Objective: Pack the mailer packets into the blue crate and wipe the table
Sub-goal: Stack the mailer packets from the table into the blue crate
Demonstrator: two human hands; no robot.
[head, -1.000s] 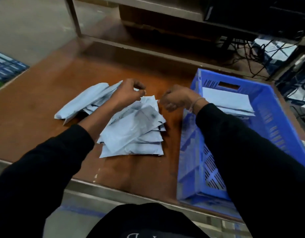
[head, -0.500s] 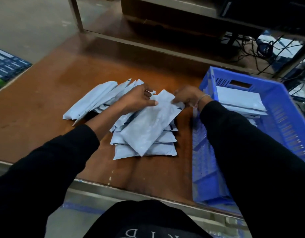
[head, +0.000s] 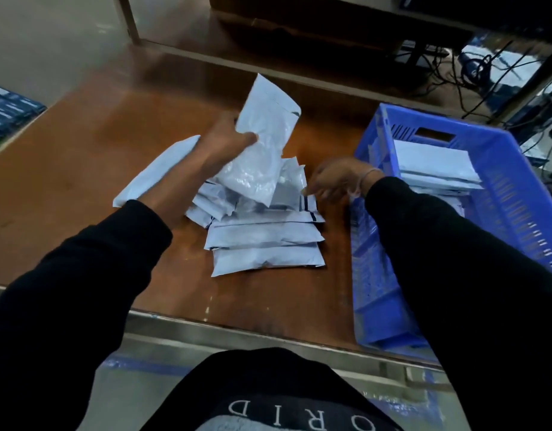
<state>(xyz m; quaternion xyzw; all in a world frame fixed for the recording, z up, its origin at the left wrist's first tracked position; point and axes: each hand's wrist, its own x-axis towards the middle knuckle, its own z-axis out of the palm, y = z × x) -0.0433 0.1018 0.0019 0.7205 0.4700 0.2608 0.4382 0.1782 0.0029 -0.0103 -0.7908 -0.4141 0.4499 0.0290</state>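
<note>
A pile of several pale grey mailer packets [head: 265, 241] lies on the brown table [head: 82, 169]. My left hand [head: 225, 144] is shut on one mailer packet [head: 262, 144], held up above the pile and tilted. My right hand [head: 337, 178] hovers at the pile's right edge, fingers loosely curled and pointing left, with nothing seen in them. The blue crate [head: 514, 197] stands at the right and holds a stack of packets [head: 436, 163]. One more packet [head: 156, 169] lies left of my left forearm.
A low shelf frame [head: 237, 63] runs along the table's back edge. Tangled black cables [head: 473, 66] lie behind the crate. Blue boxes [head: 7, 110] sit off the table at the far left. The metal table edge [head: 237, 331] is close to my body.
My left hand has lifted one packet off the pile and raised it. My right hand let go of that packet and dropped to the pile's right edge.
</note>
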